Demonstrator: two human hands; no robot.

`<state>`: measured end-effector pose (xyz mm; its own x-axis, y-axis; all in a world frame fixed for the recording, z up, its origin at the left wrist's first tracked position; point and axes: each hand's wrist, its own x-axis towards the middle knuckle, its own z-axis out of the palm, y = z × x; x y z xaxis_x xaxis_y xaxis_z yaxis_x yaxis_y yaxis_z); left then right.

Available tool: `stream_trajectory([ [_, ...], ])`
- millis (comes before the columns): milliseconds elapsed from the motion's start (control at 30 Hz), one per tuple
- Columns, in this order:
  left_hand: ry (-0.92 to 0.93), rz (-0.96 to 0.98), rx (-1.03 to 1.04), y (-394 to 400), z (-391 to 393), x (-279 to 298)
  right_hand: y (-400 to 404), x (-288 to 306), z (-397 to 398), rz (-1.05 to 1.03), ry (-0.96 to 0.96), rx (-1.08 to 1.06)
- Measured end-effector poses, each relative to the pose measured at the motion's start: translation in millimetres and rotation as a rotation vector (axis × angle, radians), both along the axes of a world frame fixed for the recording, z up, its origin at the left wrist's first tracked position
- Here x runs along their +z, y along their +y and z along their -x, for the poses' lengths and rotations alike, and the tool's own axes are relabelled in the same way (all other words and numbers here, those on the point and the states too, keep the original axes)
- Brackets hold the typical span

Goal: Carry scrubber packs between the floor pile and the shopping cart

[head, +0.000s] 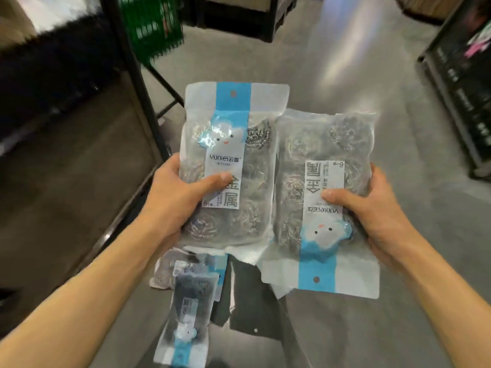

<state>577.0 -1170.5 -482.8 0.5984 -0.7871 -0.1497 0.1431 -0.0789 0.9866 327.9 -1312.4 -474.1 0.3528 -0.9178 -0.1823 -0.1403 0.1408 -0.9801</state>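
Upright scourer pack [228,166] in left hand [175,192], header away.

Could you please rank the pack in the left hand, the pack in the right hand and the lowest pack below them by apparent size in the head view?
1-2. Left-hand pack and right-hand pack: alike, same product, so unranked.
3. Lowest pack: looks smallest, though it lies farther from the camera, so true size is unsure.

glossy grey floor [332,62], dark shelving [462,83]
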Motion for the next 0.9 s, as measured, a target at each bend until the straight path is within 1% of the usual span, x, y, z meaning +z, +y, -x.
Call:
stream_trajectory([
  [133,-0.079,0.035,-0.019,3.5,6.2,190.2,1.9,197.6,15.2,0.035,-0.014,-0.017],
  [233,-0.134,0.098,-0.008,9.8,18.3,330.7,10.0,344.3,35.2,0.104,-0.049,-0.022],
  [333,-0.204,0.160,0.031,20.9,31.2,445.0,26.1,464.4,46.1,0.151,-0.125,-0.010],
  [400,-0.234,0.193,0.051,31.0,36.4,504.3,41.0,523.8,48.1,0.209,-0.161,-0.009],
  [500,-0.266,0.245,0.103,48.0,39.2,565.6,64.0,584.3,49.6,0.266,-0.214,0.030],
  [600,-0.262,0.291,0.116,65.7,37.3,605.6,80.5,619.4,50.1,0.274,-0.269,0.044],
  [700,-0.275,0.317,0.120,80.2,34.7,629.0,91.0,636.0,47.8,0.288,-0.293,0.048],
  [800,-0.336,0.329,0.141,88.3,30.7,643.6,93.6,648.9,38.9,0.303,-0.295,0.063],
  [900,-0.326,0.330,0.175,96.5,22.1,656.9,96.7,665.1,23.9,0.329,-0.322,0.104],
])
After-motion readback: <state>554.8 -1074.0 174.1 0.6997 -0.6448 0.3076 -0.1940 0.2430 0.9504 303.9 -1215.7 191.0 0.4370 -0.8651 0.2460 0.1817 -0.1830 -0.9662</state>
